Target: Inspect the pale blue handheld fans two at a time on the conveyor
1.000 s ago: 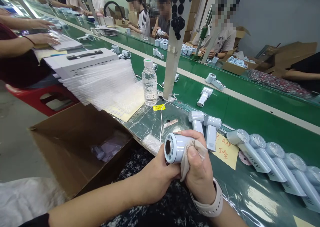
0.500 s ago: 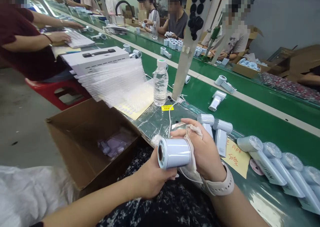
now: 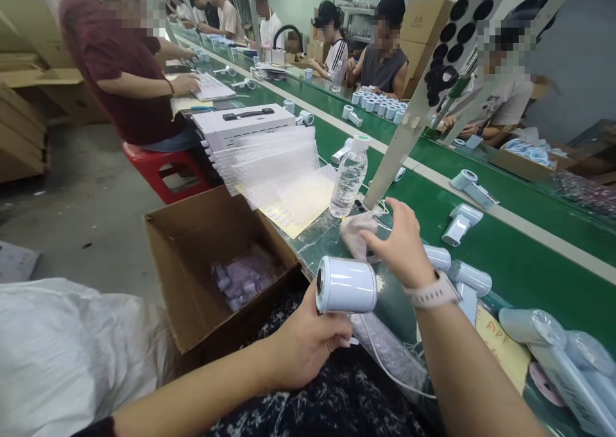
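Note:
Over my lap, my left hand [image 3: 308, 341] is closed round the handle of a light-blue handheld fan [image 3: 349, 285]. Its round head lies sideways above my fingers, the dark centre facing left. My right hand [image 3: 402, 241], with a pale watch on the wrist, reaches over the table edge, fingers apart. A crumpled white cloth [image 3: 357, 235] lies by its thumb, near the foot of the post; whether the thumb touches it I cannot tell. Just right of that hand are wrapped fans [image 3: 471, 276], partly hidden by my wrist and forearm.
A water bottle [image 3: 349, 177] stands beside the slanting post [image 3: 397, 151]. Bubble-wrap bags [image 3: 274, 171] lie left of it, by a white case [image 3: 250, 122]. Below is an open carton [image 3: 173, 251]. Fans [image 3: 462, 225] lie on the green conveyor [image 3: 529, 257]. Several people work along the line.
My right hand has left the fan, moving forward with the cloth, and its fingers have spread from it. My left hand keeps the fan. The view has swung left.

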Demonstrator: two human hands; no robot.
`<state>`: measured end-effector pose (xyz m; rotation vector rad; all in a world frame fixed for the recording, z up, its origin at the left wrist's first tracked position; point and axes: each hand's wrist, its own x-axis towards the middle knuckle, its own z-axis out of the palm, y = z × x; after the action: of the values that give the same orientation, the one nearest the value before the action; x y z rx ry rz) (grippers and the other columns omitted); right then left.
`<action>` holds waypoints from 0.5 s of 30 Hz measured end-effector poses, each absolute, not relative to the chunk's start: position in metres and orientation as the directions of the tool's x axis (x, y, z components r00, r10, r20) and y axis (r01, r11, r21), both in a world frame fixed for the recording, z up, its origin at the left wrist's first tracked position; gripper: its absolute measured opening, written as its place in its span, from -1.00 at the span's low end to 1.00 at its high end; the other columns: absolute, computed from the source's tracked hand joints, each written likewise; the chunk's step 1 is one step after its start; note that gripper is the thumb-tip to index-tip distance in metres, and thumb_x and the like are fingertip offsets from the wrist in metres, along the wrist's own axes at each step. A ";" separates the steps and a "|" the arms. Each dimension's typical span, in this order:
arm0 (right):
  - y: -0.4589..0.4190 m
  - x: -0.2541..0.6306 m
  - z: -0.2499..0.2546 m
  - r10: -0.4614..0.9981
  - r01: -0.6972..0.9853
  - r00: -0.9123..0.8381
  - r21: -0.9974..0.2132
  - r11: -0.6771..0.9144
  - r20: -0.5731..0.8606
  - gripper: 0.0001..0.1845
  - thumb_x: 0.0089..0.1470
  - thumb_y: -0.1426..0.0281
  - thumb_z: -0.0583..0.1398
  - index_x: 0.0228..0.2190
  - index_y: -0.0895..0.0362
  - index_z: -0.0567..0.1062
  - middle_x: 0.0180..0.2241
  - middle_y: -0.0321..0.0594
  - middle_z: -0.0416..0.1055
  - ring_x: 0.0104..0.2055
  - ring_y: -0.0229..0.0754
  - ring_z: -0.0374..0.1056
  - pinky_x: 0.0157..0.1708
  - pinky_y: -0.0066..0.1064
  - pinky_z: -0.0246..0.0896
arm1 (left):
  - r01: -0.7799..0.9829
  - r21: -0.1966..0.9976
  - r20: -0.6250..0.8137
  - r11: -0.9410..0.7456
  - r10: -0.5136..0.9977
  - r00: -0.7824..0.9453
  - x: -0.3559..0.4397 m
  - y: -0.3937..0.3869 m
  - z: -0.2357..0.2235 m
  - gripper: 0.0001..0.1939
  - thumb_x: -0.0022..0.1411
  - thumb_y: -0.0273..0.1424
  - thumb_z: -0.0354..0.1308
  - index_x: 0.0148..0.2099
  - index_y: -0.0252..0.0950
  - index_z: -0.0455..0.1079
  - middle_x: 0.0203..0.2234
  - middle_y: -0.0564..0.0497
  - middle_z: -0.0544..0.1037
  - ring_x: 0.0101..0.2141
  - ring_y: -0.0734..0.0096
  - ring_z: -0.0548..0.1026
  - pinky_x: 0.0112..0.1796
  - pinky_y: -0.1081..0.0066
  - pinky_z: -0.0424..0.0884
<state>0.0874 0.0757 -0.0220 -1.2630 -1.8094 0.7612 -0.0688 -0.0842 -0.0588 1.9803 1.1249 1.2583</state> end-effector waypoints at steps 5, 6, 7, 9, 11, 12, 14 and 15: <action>0.005 0.113 -0.037 0.777 0.197 -0.630 -0.969 0.149 -0.008 -0.41 0.09 0.25 0.29 0.15 0.02 0.35 0.13 -0.04 0.42 0.18 0.09 0.35 0.17 0.02 0.26 | 0.302 0.840 0.379 -0.450 0.886 0.267 -0.064 -0.074 -0.052 -0.76 0.32 -0.38 0.08 -0.41 -0.29 0.40 -0.21 -0.12 0.37 -0.13 0.23 0.37 -0.09 0.27 0.45; -0.009 0.117 -0.041 0.774 0.133 -0.632 -0.990 0.053 -0.044 -0.42 0.07 0.23 0.31 0.12 0.02 0.38 0.08 -0.06 0.47 0.12 0.09 0.41 0.11 -0.03 0.33 | 0.259 0.862 0.353 -0.437 0.882 0.311 -0.060 -0.070 -0.049 -0.75 0.32 -0.34 0.10 -0.41 -0.29 0.41 -0.18 -0.13 0.36 -0.10 0.22 0.37 -0.05 0.26 0.44; -0.020 0.121 -0.045 0.793 0.095 -0.604 -0.995 -0.027 -0.079 -0.46 0.05 0.21 0.34 0.06 0.04 0.44 0.02 -0.06 0.52 0.05 0.09 0.46 0.05 -0.06 0.38 | 0.209 0.883 0.328 -0.420 0.872 0.364 -0.055 -0.067 -0.046 -0.74 0.31 -0.30 0.13 -0.42 -0.29 0.42 -0.15 -0.14 0.36 -0.09 0.22 0.38 -0.03 0.25 0.43; -0.034 0.132 -0.052 0.877 0.070 -0.461 -0.990 -0.118 -0.137 -0.61 -0.01 0.19 0.39 -0.15 0.09 0.54 -0.16 -0.08 0.61 -0.11 0.09 0.53 -0.07 -0.10 0.44 | 0.098 0.922 0.279 -0.374 0.818 0.503 -0.049 -0.059 -0.039 -0.72 0.30 -0.26 0.16 -0.41 -0.30 0.43 -0.10 -0.14 0.36 -0.10 0.25 0.42 -0.04 0.28 0.44; -0.042 0.150 -0.055 0.924 0.053 -0.338 -0.984 -0.171 -0.178 -0.65 -0.05 0.17 0.42 -0.26 0.09 0.56 -0.27 -0.11 0.63 -0.19 0.08 0.54 -0.14 -0.14 0.45 | 0.057 0.943 0.230 -0.328 0.765 0.601 -0.055 -0.047 -0.034 -0.72 0.29 -0.22 0.18 -0.40 -0.29 0.43 -0.01 -0.15 0.37 -0.06 0.23 0.45 0.00 0.27 0.43; -0.046 0.161 -0.055 0.936 0.035 -0.298 -0.982 -0.187 -0.189 -0.63 -0.06 0.16 0.43 -0.25 0.08 0.56 -0.27 -0.12 0.63 -0.18 0.08 0.55 -0.13 -0.15 0.45 | 0.087 0.942 0.209 -0.324 0.770 0.603 -0.064 -0.039 -0.033 -0.72 0.30 -0.21 0.17 -0.39 -0.27 0.41 0.04 -0.15 0.38 -0.02 0.20 0.44 0.03 0.25 0.41; -0.055 0.184 -0.056 0.953 -0.007 -0.221 -0.976 -0.216 -0.209 -0.59 -0.08 0.16 0.45 -0.20 0.04 0.56 -0.19 -0.11 0.63 -0.08 0.10 0.53 -0.06 -0.16 0.44 | 0.300 0.898 0.176 -0.321 0.889 0.423 -0.092 -0.019 -0.034 -0.73 0.31 -0.19 0.11 -0.36 -0.25 0.38 0.16 -0.14 0.32 0.10 0.12 0.37 0.10 0.19 0.34; -0.060 0.196 -0.058 0.957 -0.027 -0.188 -0.972 -0.231 -0.222 -0.58 -0.10 0.16 0.45 -0.19 0.03 0.56 -0.14 -0.10 0.63 -0.02 0.11 0.52 -0.02 -0.16 0.42 | 0.464 0.845 0.162 -0.266 0.954 0.252 -0.109 -0.007 -0.036 -0.74 0.31 -0.20 0.06 -0.35 -0.25 0.35 0.12 -0.16 0.35 0.09 0.12 0.37 0.10 0.18 0.34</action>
<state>0.1955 -0.0603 -0.0575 -1.2470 -1.1897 1.5408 -0.1089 -0.0070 -0.0357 1.8489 1.2926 0.9215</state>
